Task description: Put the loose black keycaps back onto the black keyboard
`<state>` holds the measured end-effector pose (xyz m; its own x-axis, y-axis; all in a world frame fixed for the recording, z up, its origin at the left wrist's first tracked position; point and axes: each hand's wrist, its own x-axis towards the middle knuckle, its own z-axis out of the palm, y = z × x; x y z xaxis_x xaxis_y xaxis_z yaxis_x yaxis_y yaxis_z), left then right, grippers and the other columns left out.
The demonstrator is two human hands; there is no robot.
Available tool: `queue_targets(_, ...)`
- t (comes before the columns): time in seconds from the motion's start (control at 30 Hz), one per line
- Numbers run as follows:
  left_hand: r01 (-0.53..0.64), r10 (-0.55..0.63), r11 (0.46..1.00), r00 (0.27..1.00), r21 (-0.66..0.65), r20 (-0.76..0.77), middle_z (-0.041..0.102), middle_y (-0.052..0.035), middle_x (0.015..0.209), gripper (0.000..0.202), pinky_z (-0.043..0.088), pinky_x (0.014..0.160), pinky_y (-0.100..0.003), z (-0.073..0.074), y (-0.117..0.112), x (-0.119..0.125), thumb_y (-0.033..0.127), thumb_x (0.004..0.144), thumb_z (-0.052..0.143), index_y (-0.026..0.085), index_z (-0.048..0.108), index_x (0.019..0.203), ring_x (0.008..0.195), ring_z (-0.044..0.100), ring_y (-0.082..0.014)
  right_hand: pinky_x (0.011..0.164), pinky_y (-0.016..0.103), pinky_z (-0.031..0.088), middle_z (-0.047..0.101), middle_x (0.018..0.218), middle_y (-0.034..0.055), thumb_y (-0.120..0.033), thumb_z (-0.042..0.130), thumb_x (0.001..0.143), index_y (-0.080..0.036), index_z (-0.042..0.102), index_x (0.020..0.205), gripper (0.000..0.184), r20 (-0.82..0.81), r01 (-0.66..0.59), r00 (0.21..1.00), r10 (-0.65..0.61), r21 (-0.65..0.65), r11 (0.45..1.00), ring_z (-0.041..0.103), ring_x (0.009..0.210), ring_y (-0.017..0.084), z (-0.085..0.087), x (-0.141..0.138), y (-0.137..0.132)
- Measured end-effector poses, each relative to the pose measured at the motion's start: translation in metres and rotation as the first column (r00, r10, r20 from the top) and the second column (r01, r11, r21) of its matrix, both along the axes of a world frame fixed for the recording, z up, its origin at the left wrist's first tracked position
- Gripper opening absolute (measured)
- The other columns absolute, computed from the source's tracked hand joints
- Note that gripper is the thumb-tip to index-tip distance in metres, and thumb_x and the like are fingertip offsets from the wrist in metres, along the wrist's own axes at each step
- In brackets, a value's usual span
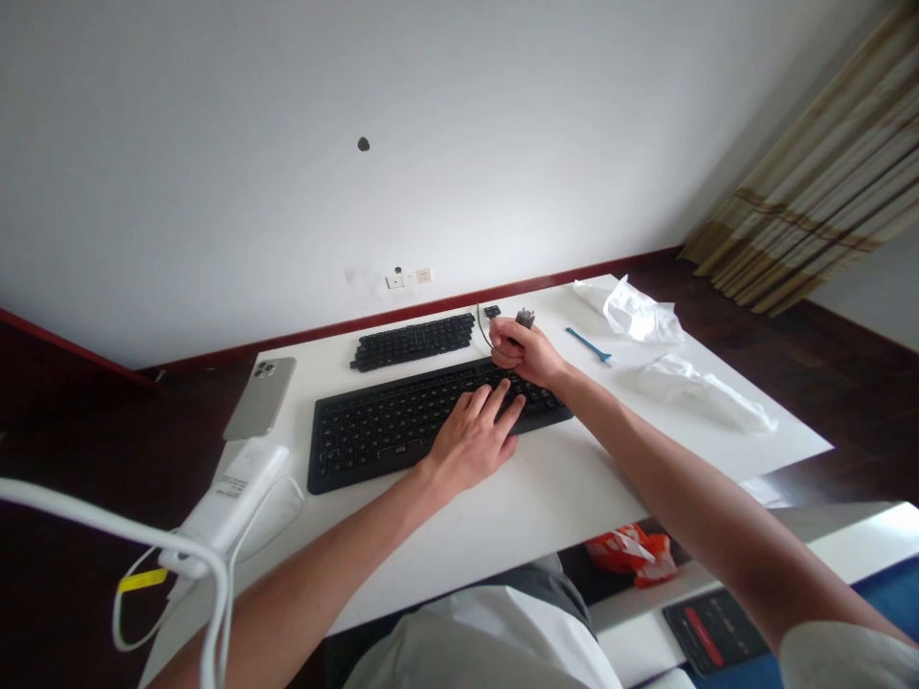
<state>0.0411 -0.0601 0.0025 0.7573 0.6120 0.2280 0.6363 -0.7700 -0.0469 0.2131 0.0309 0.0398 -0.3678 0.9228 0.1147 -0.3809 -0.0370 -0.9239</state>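
A black keyboard [388, 426] lies on the white table [560, 488] in front of me. My left hand [474, 435] rests flat on its right half, fingers stretched out over the keys. My right hand [524, 356] is closed in a fist just above the keyboard's far right corner, gripping a small dark tool [525, 318] whose tip sticks up out of the fist. Behind the keyboard lies a smaller black slab of keys [413, 342], with a thin black wire [482, 325] and a small black piece [492, 311] beside it.
A phone [259, 397] lies face down at the table's left edge. A white charger block with cable [226, 498] sits at the front left. A blue brush-like tool [587, 344] and crumpled white plastic bags [642, 318] lie at the right. An orange bag [624, 553] lies under the table.
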Motion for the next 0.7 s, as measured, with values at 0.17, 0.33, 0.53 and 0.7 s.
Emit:
queue_targets(0.17, -0.004, 0.004, 1.0, 1.0, 0.003, -0.01, 0.04, -0.0144, 0.167, 0.058, 0.046, 0.108, -0.044, 0.0, 0.0, 0.0, 0.041, 0.105, 0.052, 0.02, 0.047, 0.158, 0.139, 0.048, -0.0318, 0.044, 0.023, 0.014, 0.024, 0.049, -0.0109, -0.049, 0.072, 0.091, -0.018, 0.057, 0.071, 0.04, 0.03, -0.004, 1.0, 0.003, 0.035, 0.999, 0.017, 0.044, 0.005, -0.001, -0.002, -0.001)
queue_targets(0.33, 0.001, 0.0, 1.0, 1.0, 0.011, -0.017, 0.042, -0.0158, 0.166, 0.057, 0.046, 0.108, -0.044, 0.0, -0.001, 0.001, 0.041, 0.106, 0.05, 0.018, 0.046, 0.159, 0.137, 0.049, -0.0324, 0.043, 0.022, 0.015, 0.027, 0.049, -0.0108, -0.05, 0.072, 0.093, -0.017, 0.059, 0.072, 0.041, 0.074, -0.108, 0.992, 0.103, 0.055, 0.993, 0.019, 0.044, 0.005, -0.001, -0.004, -0.003)
queue_targets(0.53, -0.011, 0.012, 0.999, 1.0, 0.031, -0.022, 0.042, -0.0165, 0.166, 0.057, 0.045, 0.11, -0.044, 0.001, -0.003, 0.002, 0.04, 0.106, 0.049, 0.017, 0.046, 0.159, 0.138, 0.049, -0.0323, 0.042, 0.021, 0.015, 0.026, 0.048, -0.0116, -0.054, 0.072, 0.092, -0.017, 0.059, 0.073, 0.044, 0.066, -0.194, 0.979, 0.191, 0.038, 0.98, 0.017, 0.043, 0.005, 0.0, 0.004, 0.001)
queue_targets(0.7, -0.013, 0.013, 0.999, 1.0, 0.032, -0.028, 0.041, -0.0157, 0.167, 0.056, 0.046, 0.109, -0.044, 0.0, -0.003, 0.002, 0.04, 0.107, 0.049, 0.019, 0.046, 0.159, 0.139, 0.048, -0.0315, 0.042, 0.021, 0.017, 0.02, 0.048, -0.0124, -0.054, 0.07, 0.093, -0.019, 0.058, 0.075, 0.042, 0.01, -0.155, 0.988, 0.155, 0.024, 0.988, 0.016, 0.042, 0.006, -0.008, 0.012, 0.008)
